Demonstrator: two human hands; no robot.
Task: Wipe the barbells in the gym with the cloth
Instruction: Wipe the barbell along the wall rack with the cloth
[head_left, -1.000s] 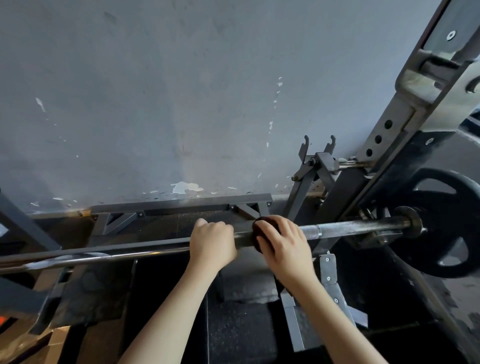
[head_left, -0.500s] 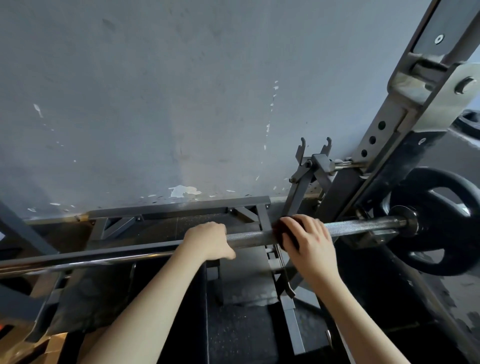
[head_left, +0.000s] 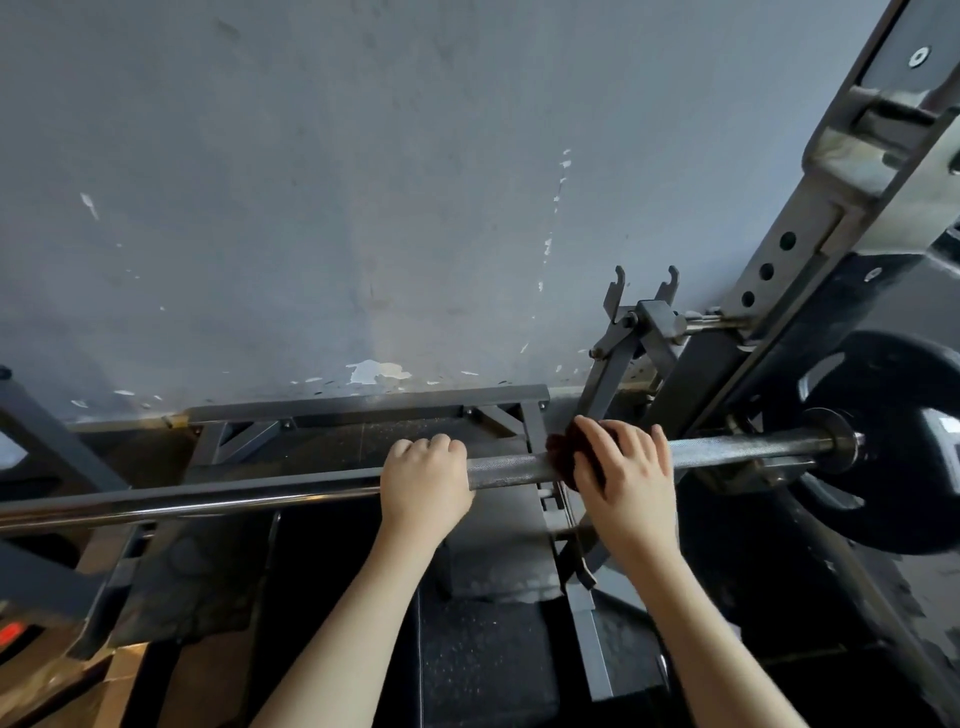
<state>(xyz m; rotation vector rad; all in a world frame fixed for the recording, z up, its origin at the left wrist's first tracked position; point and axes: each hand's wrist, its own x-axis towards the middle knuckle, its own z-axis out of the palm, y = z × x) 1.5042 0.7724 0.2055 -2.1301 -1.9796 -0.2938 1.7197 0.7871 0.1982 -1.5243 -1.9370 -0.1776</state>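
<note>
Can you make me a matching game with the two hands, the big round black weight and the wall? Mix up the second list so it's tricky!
Column one:
1. left hand
2. right hand
3. weight plate
4. wall

Column two:
a. sits on the right end of the barbell
b. grips the bare barbell
c. holds a dark cloth round the barbell
d. grey, with chipped paint

Pairs: 1-b, 2-c, 3-a, 4-d
</note>
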